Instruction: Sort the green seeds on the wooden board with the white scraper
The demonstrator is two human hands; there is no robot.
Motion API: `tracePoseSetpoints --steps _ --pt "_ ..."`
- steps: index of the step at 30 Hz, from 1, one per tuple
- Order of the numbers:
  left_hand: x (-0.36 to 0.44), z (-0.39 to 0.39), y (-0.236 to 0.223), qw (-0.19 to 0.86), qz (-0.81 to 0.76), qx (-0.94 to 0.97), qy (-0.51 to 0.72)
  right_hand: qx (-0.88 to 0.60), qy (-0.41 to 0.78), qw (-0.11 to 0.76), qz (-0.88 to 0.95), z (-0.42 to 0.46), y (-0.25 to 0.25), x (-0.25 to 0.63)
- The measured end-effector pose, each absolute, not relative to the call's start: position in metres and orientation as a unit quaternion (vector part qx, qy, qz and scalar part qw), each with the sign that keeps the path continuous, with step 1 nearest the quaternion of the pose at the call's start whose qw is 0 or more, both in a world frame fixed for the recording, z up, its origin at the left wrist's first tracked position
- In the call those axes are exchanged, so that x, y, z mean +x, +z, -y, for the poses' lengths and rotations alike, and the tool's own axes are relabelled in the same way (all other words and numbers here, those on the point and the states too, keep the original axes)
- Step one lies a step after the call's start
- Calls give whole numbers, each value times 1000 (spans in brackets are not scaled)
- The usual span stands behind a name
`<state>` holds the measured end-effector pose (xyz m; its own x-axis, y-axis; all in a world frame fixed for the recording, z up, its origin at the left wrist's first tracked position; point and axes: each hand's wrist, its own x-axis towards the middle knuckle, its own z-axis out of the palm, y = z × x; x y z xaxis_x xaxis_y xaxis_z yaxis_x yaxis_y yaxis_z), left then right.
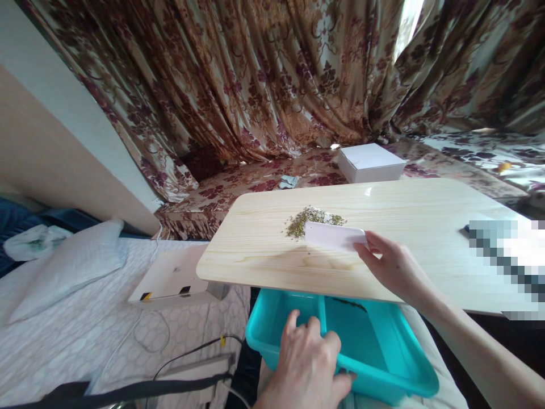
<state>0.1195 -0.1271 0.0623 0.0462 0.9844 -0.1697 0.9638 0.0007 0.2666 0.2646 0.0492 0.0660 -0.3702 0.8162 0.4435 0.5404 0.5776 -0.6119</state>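
Observation:
My right hand pinches one end of a flat, whitish plastic piece with rounded corners and a tiny hole. Its far end is against the near side of a pile of small green and dark grains mixed with white ones. The pile lies on a pale wooden tabletop. Below the table's near edge is a turquoise divided bin, and my left hand is curled over its near wall by the divider. A dark streak shows along the far side of its right compartment.
A white box stands behind the table, with a small light-blue cloth item to its left. A pixelated object lies at the table's right end. To the left are a bed with a pillow, a white case and loose cables.

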Motion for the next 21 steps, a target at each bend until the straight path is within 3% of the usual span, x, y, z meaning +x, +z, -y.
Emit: tracePoseSetpoints --steps 9,21 --pt "119 126 63 158 -690 706 31 -411 184 361 817 -47 67 259" --pt "113 132 60 156 -702 694 46 -382 283 377 795 -58 49 277"
